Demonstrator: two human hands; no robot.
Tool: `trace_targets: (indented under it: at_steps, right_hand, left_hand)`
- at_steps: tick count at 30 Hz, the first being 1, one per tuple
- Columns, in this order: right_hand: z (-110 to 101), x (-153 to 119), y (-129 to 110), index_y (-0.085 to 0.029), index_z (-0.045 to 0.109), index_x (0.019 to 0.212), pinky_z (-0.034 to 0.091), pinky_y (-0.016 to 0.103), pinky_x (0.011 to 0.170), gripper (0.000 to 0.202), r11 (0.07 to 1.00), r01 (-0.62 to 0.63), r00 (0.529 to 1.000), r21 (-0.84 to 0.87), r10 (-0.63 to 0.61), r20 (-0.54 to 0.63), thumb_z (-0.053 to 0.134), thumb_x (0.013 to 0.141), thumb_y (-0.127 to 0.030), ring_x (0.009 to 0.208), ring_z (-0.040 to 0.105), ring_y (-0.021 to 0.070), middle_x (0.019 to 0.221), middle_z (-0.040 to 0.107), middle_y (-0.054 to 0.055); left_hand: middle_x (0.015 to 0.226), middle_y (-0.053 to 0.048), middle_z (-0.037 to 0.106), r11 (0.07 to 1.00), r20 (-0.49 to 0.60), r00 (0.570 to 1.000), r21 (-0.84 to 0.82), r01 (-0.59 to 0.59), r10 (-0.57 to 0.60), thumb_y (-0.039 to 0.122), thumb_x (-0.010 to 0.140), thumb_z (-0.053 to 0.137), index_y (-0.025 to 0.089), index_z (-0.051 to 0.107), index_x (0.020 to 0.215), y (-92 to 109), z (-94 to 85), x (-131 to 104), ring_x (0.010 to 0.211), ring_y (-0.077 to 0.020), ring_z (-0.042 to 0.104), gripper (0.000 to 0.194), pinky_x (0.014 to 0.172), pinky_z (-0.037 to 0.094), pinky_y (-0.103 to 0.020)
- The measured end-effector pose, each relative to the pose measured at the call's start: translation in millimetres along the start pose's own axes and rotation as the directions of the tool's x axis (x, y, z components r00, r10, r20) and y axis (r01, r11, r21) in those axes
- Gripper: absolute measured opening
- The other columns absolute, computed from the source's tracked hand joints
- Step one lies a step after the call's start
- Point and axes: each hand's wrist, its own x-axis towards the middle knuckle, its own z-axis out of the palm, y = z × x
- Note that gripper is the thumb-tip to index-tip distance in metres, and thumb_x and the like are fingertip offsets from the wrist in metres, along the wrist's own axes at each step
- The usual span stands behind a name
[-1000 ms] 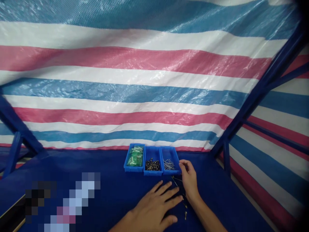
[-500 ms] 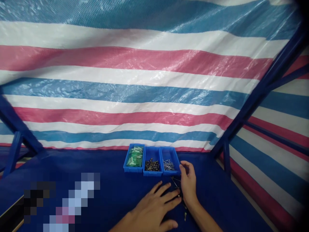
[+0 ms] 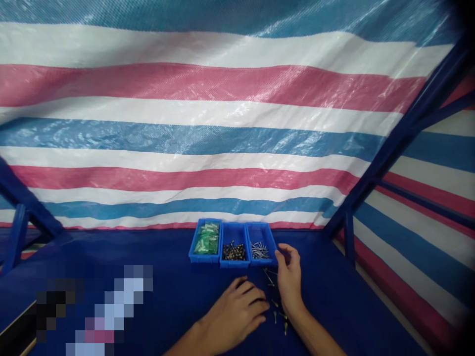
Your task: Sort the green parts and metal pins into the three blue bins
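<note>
My left hand (image 3: 241, 309) is palm down low over the blue table, its fingers bent and a little apart, with nothing visible in them; its palm side is hidden. To its right, my right hand (image 3: 290, 272) rests on its edge by the near right corner of the right blue bin (image 3: 262, 233). Its fingers curve loosely, with a gap to the thumb and nothing seen between. Several small brass-coloured screw-like pieces (image 3: 285, 326) lie loose between the hands. Thin silvery nails or pins (image 3: 269, 278) lie just above them, near the right thumb.
Silvery nails or pins (image 3: 260, 250) fill part of the right bin. The middle bin (image 3: 234, 232) holds dark and brass-coloured small parts, the left bin (image 3: 193, 247) green bags with pale pieces. Blue frame posts (image 3: 349, 240) and striped sheeting (image 3: 208, 178) stand behind.
My left hand has drawn back to the left and its spread fingers have bent, uncovering more loose brass-coloured pieces. My right hand has hardly moved.
</note>
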Motion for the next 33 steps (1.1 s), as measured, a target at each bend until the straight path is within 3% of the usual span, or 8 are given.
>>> trace_targets:
  at_steps: [3, 5, 11, 14, 17, 22, 28, 33]
  right_hand:
    - [-0.7, 1.4, 1.7, -0.024, 0.065, 0.115, 0.049, 0.038, 0.092, 0.039, 1.000, -0.019, 1.000, -0.007, 0.019, 0.017, 0.067, 0.090, -0.054, 0.101, 0.063, 0.0265, 0.116, 0.064, 0.007]
    - [-1.2, 2.5, 2.7, -0.024, 0.065, 0.115, 0.049, 0.038, 0.091, 0.039, 1.000, -0.016, 1.000, -0.003, 0.016, 0.020, 0.068, 0.090, -0.053, 0.101, 0.063, 0.0263, 0.116, 0.065, 0.007]
    - [-2.7, 9.2, 1.8, -0.024, 0.067, 0.114, 0.051, 0.035, 0.081, 0.040, 0.997, -0.070, 0.998, 0.041, 0.070, -0.008, 0.070, 0.086, -0.052, 0.097, 0.065, 0.0259, 0.115, 0.069, 0.007]
    - [-3.3, 13.1, 0.9, -0.024, 0.067, 0.112, 0.052, 0.035, 0.076, 0.041, 0.992, -0.107, 0.994, 0.061, 0.108, -0.026, 0.071, 0.083, -0.052, 0.094, 0.066, 0.0257, 0.114, 0.071, 0.007]
    - [-4.0, 14.4, -1.0, -0.024, 0.068, 0.111, 0.052, 0.034, 0.072, 0.040, 0.990, -0.120, 0.992, 0.068, 0.122, -0.032, 0.071, 0.082, -0.051, 0.088, 0.065, 0.0249, 0.110, 0.072, 0.007]
    - [-5.8, 14.9, -5.6, -0.024, 0.069, 0.107, 0.052, 0.035, 0.071, 0.037, 0.986, -0.138, 0.989, 0.092, 0.143, -0.046, 0.070, 0.081, -0.049, 0.087, 0.066, 0.0250, 0.104, 0.073, 0.006]
    - [-7.2, 18.7, -5.2, -0.023, 0.069, 0.104, 0.054, 0.037, 0.072, 0.037, 0.978, -0.168, 0.982, 0.121, 0.177, -0.060, 0.071, 0.079, -0.050, 0.085, 0.067, 0.0252, 0.102, 0.072, 0.005]
    - [-7.6, 18.6, -5.2, -0.023, 0.070, 0.104, 0.053, 0.035, 0.071, 0.037, 0.974, -0.181, 0.979, 0.137, 0.191, -0.067, 0.072, 0.079, -0.049, 0.083, 0.067, 0.0236, 0.100, 0.071, 0.004]
  left_hand:
    - [0.116, 0.001, 0.076, 0.998, -0.049, 0.999, 0.059, 0.016, -0.013, 0.026, 0.109, 0.063, 0.026, 0.067, 0.119, -6.7, 2.2, -2.1, 0.107, -0.0202, 0.068, 0.011, 0.101, 0.049, -0.036]
    - [0.112, 0.000, 0.075, 0.995, -0.076, 0.997, 0.088, 0.039, -0.032, 0.020, 0.110, 0.059, 0.026, 0.067, 0.120, -8.8, 2.5, -3.3, 0.101, -0.0200, 0.068, 0.015, 0.094, 0.050, -0.035]
    - [0.112, -0.006, 0.069, 0.966, -0.174, 0.966, 0.140, 0.217, -0.191, 0.032, 0.103, 0.071, 0.021, 0.068, 0.117, -8.2, 12.5, -3.0, 0.103, -0.0269, 0.067, 0.018, 0.091, 0.057, -0.040]
    - [0.105, -0.006, 0.068, 0.959, -0.160, 0.965, 0.160, 0.233, -0.207, 0.027, 0.105, 0.068, 0.020, 0.068, 0.106, -9.5, 18.8, -1.5, 0.096, -0.0259, 0.067, 0.007, 0.084, 0.059, -0.038]
    - [0.100, -0.005, 0.069, 0.963, -0.174, 0.966, 0.156, 0.218, -0.191, 0.027, 0.109, 0.060, 0.021, 0.066, 0.100, -10.4, 19.0, -1.1, 0.091, -0.0243, 0.068, 0.012, 0.080, 0.058, -0.036]
    - [0.096, -0.003, 0.072, 0.979, -0.267, 0.942, -0.016, 0.204, -0.201, 0.034, 0.115, 0.047, 0.023, 0.064, 0.106, -8.9, 8.3, -3.4, 0.085, -0.0213, 0.070, 0.022, 0.081, 0.058, -0.035]
    - [0.098, -0.004, 0.071, 0.962, -0.373, 0.893, -0.200, 0.187, -0.251, 0.036, 0.113, 0.055, 0.023, 0.065, 0.108, -10.9, 1.0, -6.5, 0.087, -0.0205, 0.070, 0.017, 0.077, 0.057, -0.031]
    - [0.105, -0.006, 0.070, 0.946, -0.397, 0.883, -0.295, 0.138, -0.252, 0.034, 0.112, 0.056, 0.022, 0.067, 0.111, -11.5, 1.8, -5.2, 0.090, -0.0181, 0.071, 0.016, 0.080, 0.059, -0.028]
